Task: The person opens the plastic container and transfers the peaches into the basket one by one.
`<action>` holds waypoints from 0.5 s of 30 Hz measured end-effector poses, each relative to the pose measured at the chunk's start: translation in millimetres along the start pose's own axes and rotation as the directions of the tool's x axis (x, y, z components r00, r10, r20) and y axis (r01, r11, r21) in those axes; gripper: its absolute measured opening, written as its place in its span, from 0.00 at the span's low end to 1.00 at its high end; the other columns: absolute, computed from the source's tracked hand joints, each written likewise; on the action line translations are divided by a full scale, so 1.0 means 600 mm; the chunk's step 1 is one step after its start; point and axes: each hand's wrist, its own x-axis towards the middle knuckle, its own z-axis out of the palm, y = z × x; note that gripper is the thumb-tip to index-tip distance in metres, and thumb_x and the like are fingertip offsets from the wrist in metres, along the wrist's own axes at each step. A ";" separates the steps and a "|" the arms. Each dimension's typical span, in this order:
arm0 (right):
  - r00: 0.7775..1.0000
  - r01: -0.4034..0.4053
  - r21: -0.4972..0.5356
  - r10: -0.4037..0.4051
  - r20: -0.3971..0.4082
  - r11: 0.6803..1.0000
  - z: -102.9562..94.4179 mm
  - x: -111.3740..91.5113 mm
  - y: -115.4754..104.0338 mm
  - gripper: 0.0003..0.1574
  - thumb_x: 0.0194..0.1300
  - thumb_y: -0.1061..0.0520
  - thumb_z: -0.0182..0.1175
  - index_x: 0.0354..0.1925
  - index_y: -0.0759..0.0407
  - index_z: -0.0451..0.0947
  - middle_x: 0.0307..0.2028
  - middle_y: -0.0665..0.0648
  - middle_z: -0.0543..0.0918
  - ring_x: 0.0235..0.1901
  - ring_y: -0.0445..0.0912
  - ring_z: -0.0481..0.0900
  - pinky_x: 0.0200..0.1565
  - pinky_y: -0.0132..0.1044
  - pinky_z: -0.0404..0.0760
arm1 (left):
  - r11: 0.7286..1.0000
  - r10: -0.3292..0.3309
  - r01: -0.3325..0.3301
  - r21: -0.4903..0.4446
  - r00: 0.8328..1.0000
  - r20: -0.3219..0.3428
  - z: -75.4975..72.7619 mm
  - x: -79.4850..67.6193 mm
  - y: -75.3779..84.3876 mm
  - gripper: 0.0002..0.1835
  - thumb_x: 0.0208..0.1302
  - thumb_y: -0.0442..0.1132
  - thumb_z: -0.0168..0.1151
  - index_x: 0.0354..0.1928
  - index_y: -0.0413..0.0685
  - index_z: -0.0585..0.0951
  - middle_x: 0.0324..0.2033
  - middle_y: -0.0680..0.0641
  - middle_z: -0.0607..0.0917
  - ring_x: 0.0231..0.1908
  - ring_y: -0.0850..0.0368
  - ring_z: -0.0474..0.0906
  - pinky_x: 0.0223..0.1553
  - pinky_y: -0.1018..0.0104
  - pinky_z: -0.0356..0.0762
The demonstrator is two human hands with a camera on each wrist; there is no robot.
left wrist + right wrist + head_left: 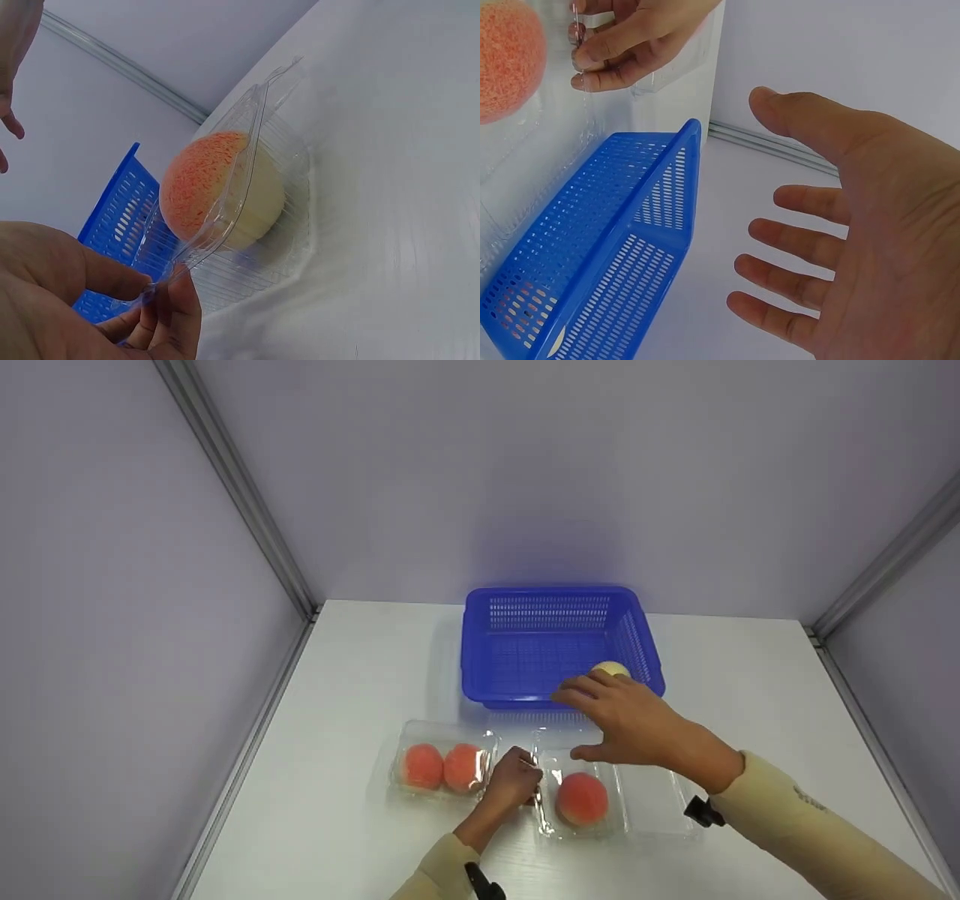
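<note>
My left hand (516, 780) pinches the left edge of a clear plastic clamshell box (550, 826) between thumb and fingers; the left wrist view shows this grip closely. Inside the box sits one red-and-cream peach (582, 799). The box's lid (660, 802) lies folded out to the right. Above the box and the basket's front right corner hovers my right hand (637, 727), fingers spread, palm holding nothing in the right wrist view. A pale yellow peach (611, 667) shows in the blue basket (474, 652), partly hidden by that hand.
Left of my left hand stands another clear box (442, 730) with two peaches (424, 766) in it, its lid over them. The basket is at the back of the white table (337, 697), near the back wall. Grey-framed walls border the sides.
</note>
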 end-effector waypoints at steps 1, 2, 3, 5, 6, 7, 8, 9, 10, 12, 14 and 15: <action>1.000 0.009 0.000 -0.009 0.005 1.000 0.003 -0.002 -0.002 0.51 0.54 0.34 0.80 0.70 0.52 0.76 0.63 0.55 0.82 0.62 0.56 0.80 0.59 0.57 0.86 | 1.000 0.000 0.000 0.010 1.000 -0.004 0.000 0.000 0.000 0.10 0.61 0.27 0.56 0.45 0.35 0.74 0.30 0.50 0.78 0.23 0.61 0.74 0.25 0.62 0.87; 1.000 0.017 0.000 -0.017 0.008 1.000 0.005 -0.004 -0.003 0.52 0.54 0.34 0.80 0.70 0.52 0.76 0.63 0.54 0.82 0.62 0.56 0.80 0.58 0.56 0.86 | 1.000 0.002 -0.001 0.019 1.000 -0.007 0.000 -0.001 0.000 0.10 0.61 0.27 0.56 0.45 0.36 0.74 0.29 0.50 0.78 0.23 0.61 0.75 0.25 0.62 0.87; 1.000 0.024 -0.001 -0.024 0.010 1.000 0.008 -0.006 -0.005 0.52 0.54 0.34 0.80 0.70 0.51 0.75 0.63 0.54 0.82 0.62 0.56 0.80 0.58 0.56 0.86 | 1.000 0.004 -0.003 0.026 1.000 -0.009 0.000 -0.001 -0.001 0.10 0.60 0.27 0.56 0.44 0.36 0.74 0.29 0.50 0.78 0.23 0.61 0.75 0.25 0.61 0.88; 0.999 0.035 0.000 -0.035 0.016 0.999 0.013 -0.011 -0.008 0.53 0.52 0.33 0.80 0.70 0.51 0.75 0.63 0.54 0.82 0.62 0.56 0.80 0.58 0.56 0.86 | 1.000 0.001 -0.001 0.026 1.000 -0.005 0.000 -0.001 -0.001 0.10 0.60 0.27 0.56 0.45 0.36 0.74 0.29 0.50 0.78 0.23 0.61 0.75 0.25 0.61 0.88; 0.999 0.041 0.005 -0.041 0.018 0.999 0.016 -0.014 -0.010 0.53 0.52 0.33 0.81 0.70 0.50 0.75 0.63 0.54 0.82 0.62 0.56 0.80 0.58 0.56 0.86 | 1.000 0.000 0.000 0.026 1.000 -0.002 0.000 -0.001 -0.001 0.10 0.60 0.27 0.56 0.45 0.36 0.74 0.29 0.50 0.78 0.23 0.61 0.75 0.26 0.60 0.88; 0.999 0.045 0.013 -0.045 0.020 0.999 0.018 -0.017 -0.012 0.53 0.52 0.33 0.81 0.70 0.50 0.75 0.64 0.54 0.82 0.63 0.56 0.80 0.59 0.57 0.86 | 1.000 -0.001 0.001 0.025 1.000 0.000 0.000 -0.001 -0.001 0.10 0.61 0.27 0.56 0.45 0.36 0.74 0.29 0.50 0.78 0.23 0.61 0.75 0.26 0.60 0.89; 0.999 0.048 0.022 -0.049 0.021 0.999 0.020 -0.019 -0.013 0.53 0.52 0.33 0.81 0.70 0.50 0.75 0.64 0.54 0.82 0.63 0.56 0.80 0.60 0.57 0.85 | 1.000 -0.002 0.002 0.023 1.000 0.001 0.000 -0.001 -0.001 0.10 0.61 0.27 0.56 0.45 0.36 0.74 0.29 0.50 0.77 0.23 0.61 0.75 0.26 0.59 0.89; 0.998 0.052 0.033 -0.053 0.023 0.998 0.023 -0.021 -0.015 0.53 0.52 0.33 0.81 0.70 0.50 0.75 0.64 0.54 0.82 0.63 0.56 0.79 0.61 0.58 0.84 | 1.000 0.001 -0.001 0.022 1.000 0.002 0.000 -0.001 -0.001 0.10 0.61 0.26 0.56 0.45 0.35 0.74 0.29 0.50 0.77 0.23 0.61 0.75 0.26 0.59 0.89; 0.998 0.057 0.044 -0.058 0.025 0.997 0.025 -0.023 -0.017 0.52 0.52 0.34 0.81 0.70 0.50 0.75 0.64 0.54 0.82 0.63 0.56 0.79 0.62 0.58 0.84 | 1.000 0.001 -0.001 0.019 1.000 0.004 0.000 0.000 -0.001 0.10 0.61 0.26 0.56 0.45 0.35 0.74 0.29 0.50 0.77 0.23 0.61 0.75 0.27 0.58 0.89; 0.997 0.063 0.064 -0.065 0.032 0.996 0.031 -0.027 -0.020 0.51 0.53 0.37 0.82 0.70 0.50 0.75 0.64 0.54 0.82 0.64 0.56 0.79 0.64 0.58 0.82 | 1.000 0.003 -0.004 0.015 1.000 0.006 0.000 0.001 -0.002 0.10 0.62 0.26 0.55 0.45 0.35 0.74 0.30 0.49 0.77 0.23 0.61 0.75 0.27 0.58 0.90; 0.997 0.066 0.076 -0.069 0.041 0.995 0.037 -0.030 -0.023 0.51 0.53 0.39 0.82 0.70 0.50 0.75 0.64 0.54 0.81 0.64 0.55 0.79 0.65 0.56 0.82 | 1.000 0.008 -0.008 0.013 1.000 0.010 0.000 0.000 -0.002 0.10 0.62 0.26 0.55 0.46 0.35 0.74 0.30 0.49 0.77 0.23 0.61 0.75 0.27 0.58 0.90; 0.996 0.066 0.082 -0.070 0.047 0.994 0.040 -0.031 -0.025 0.51 0.52 0.41 0.82 0.70 0.51 0.75 0.64 0.54 0.81 0.65 0.55 0.78 0.65 0.56 0.82 | 1.000 0.011 -0.011 0.012 1.000 0.012 0.000 0.001 -0.003 0.10 0.62 0.26 0.56 0.46 0.35 0.74 0.30 0.49 0.77 0.23 0.61 0.75 0.27 0.58 0.90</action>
